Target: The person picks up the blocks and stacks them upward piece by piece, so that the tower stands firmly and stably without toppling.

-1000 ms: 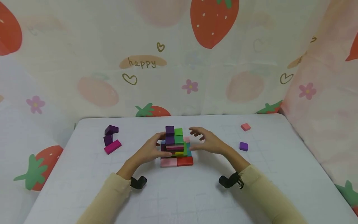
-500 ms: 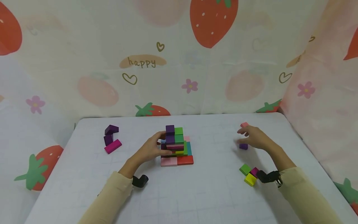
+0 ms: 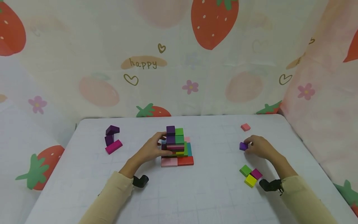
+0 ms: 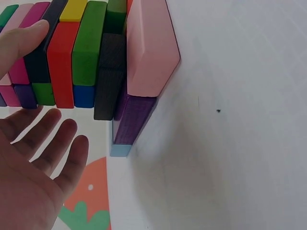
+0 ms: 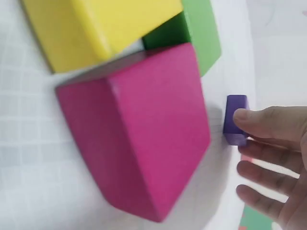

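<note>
A tower of coloured wooden blocks (image 3: 179, 140) stands mid-table, purple and green at its top, pink and red at its foot. My left hand (image 3: 152, 147) is around its left side, thumb across the front and fingertips reaching behind. In the left wrist view the thumb (image 4: 29, 40) lies over a dark block, while the other fingers (image 4: 72, 143) spread loosely beside the tower. On the right, my right hand (image 3: 260, 147) pinches a small purple block (image 3: 243, 146) between thumb and index finger. The right wrist view shows the thumb on that purple block (image 5: 235, 115), other fingers extended.
A salmon block (image 3: 245, 127) lies beyond the right hand. Nearer me, green (image 3: 245, 170), yellow (image 3: 250, 180) and magenta (image 3: 256, 174) blocks sit together by the right wrist. On the left are dark purple blocks (image 3: 112, 130) and a magenta block (image 3: 113, 147). A printed cloth backs the white table.
My right hand has moved from beside the tower out to the right, then down onto the purple block, which it now pinches. The left hand has stayed at the tower.
</note>
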`<state>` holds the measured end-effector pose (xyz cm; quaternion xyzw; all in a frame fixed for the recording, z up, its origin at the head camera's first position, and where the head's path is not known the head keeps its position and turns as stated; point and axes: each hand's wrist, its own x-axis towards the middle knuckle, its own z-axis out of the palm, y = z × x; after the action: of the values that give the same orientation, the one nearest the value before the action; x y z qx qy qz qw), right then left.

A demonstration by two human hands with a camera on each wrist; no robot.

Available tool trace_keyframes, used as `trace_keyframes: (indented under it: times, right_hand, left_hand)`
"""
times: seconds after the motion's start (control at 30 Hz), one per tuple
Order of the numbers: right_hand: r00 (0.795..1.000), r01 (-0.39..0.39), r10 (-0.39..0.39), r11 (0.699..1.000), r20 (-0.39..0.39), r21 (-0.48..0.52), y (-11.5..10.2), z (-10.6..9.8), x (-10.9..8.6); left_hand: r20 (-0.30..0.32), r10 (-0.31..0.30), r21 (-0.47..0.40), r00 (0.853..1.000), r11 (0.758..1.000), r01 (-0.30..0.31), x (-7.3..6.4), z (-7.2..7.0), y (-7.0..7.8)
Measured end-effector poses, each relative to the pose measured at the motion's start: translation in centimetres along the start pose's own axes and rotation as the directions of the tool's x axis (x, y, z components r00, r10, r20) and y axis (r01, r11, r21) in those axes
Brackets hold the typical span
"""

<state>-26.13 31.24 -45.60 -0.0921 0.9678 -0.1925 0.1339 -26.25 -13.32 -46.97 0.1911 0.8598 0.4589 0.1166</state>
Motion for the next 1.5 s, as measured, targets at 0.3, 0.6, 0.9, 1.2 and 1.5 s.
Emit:
trace_keyframes:
  times: [0.3, 0.6, 0.9, 1.2, 1.5]
  right_hand:
    - [0.994, 0.073, -0.071, 0.997, -0.078, 0.014, -0.3, 0.7, 1.1]
    - [0.945, 0.271, -0.247, 0.958, -0.216, 0.089, -5.7, -1.2, 2.4]
    - [0.911, 0.385, -0.356, 0.915, -0.207, 0.123, -13.4, -2.5, 3.9]
    - [0.859, 0.507, -0.49, 0.855, -0.149, 0.111, -19.3, -2.0, 5.5]
    - [0.858, 0.513, -0.508, 0.855, -0.073, 0.082, -21.6, -0.7, 6.4]
  left_hand:
    - [0.011, -0.005, 0.014, 1.0, 1.0, 0.005, 0.0, 0.0, 0.0]
    - [0.009, -0.022, 0.01, 1.0, 1.0, 0.022, 0.0, 0.0, 0.1]
    - [0.011, -0.03, 0.0, 0.999, 1.0, 0.03, 0.2, 0.0, -0.2]
    - [0.021, -0.039, -0.034, 0.999, 0.999, 0.04, 0.2, -0.1, -0.1]
    - [0.028, -0.014, -0.028, 1.0, 0.999, 0.015, 0.1, -0.2, -0.2]
